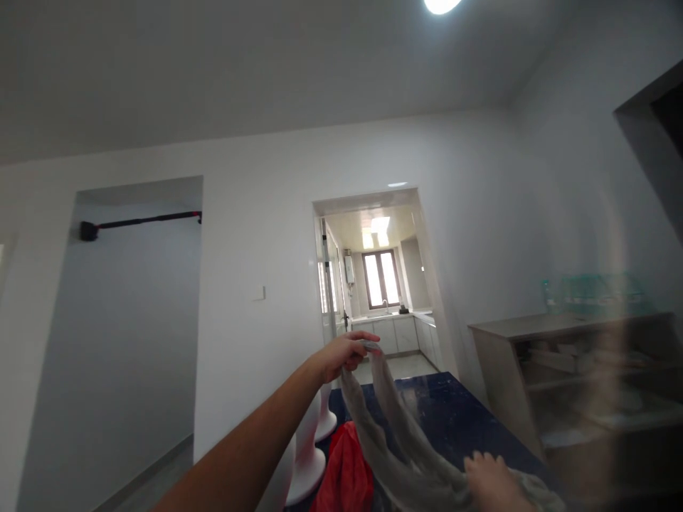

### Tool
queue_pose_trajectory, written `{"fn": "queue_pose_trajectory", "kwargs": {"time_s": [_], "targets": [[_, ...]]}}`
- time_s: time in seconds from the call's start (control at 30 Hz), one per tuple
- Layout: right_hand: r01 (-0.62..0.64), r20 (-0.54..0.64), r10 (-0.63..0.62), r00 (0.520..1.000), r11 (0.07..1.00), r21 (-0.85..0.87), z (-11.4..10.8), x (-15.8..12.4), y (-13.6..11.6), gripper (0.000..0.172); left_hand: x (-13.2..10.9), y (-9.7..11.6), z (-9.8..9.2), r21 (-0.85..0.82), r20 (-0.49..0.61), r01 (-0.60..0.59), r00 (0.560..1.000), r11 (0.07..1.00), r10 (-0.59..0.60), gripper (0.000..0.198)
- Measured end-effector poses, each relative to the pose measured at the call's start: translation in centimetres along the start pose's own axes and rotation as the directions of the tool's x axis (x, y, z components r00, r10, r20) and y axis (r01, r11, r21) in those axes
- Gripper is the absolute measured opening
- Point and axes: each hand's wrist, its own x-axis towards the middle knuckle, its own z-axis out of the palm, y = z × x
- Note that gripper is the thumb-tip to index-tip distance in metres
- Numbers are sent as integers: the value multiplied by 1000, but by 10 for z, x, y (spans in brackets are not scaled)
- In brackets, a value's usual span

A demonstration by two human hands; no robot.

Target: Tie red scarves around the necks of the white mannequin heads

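Note:
A long grey piece of thin fabric (392, 398) is stretched between my two hands above a dark blue table. My left hand (349, 353) is raised and pinches one end, from which two strands of the fabric hang down. Lower and to the right, my right hand (494, 480) is blurred, with its fingers curled over the other part of the fabric. Red cloth (346, 473) lies below my left forearm, at the near left side of the table. The lower edge of the fabric runs out of view.
The dark blue table (442, 402) extends ahead toward a kitchen doorway. White curved chairs (306, 462) stand along its left side. At the right, a wooden shelf unit (501, 355) holds a green basket (602, 293). A black bar (149, 219) spans the alcove at left.

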Motion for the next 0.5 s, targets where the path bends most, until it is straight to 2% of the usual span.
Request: {"fn": "queue_pose_trajectory", "kwargs": {"time_s": [0.03, 0.07, 0.13, 0.2, 0.27, 0.3, 0.33, 0.4, 0.47, 0.5], "targets": [[47, 26, -48, 999, 997, 63, -18, 4, -11, 57, -2, 4, 3, 18, 13, -16, 1000, 1000, 16, 61], [127, 52, -140, 989, 972, 198, -35, 8, -27, 80, -3, 10, 8, 37, 29, -38, 999, 999, 37, 60], [183, 20, -214, 977, 879, 440, -57, 15, -70, 98, -5, 23, 20, 51, 47, -98, 994, 994, 96, 59], [194, -21, -216, 976, 826, 530, -59, 18, -115, 111, -4, 38, 30, 31, 18, -167, 986, 985, 166, 55], [122, -26, -132, 991, 795, 594, -42, 20, -151, 118, -1, 51, 36, 11, -45, -226, 973, 974, 226, 46], [72, -19, -77, 997, 773, 630, -30, 21, -164, 113, 1, 57, 36, 7, -82, -247, 966, 969, 247, 42], [22, 1, -30, 1000, 742, 670, -16, 22, -174, 101, 2, 63, 34, 7, -115, -264, 958, 964, 263, 39], [-69, 80, 12, 997, 648, 759, 7, 28, -183, 62, 3, 73, 24, 14, -178, -295, 939, 955, 293, 37], [-104, 144, -30, 989, 550, 829, 20, 35, -182, 27, 0, 82, 6, 44, -248, -322, 913, 946, 322, 39], [-107, 165, -68, 984, 513, 852, 20, 39, -179, 15, -3, 86, -5, 68, -295, -333, 894, 940, 338, 40]]}}
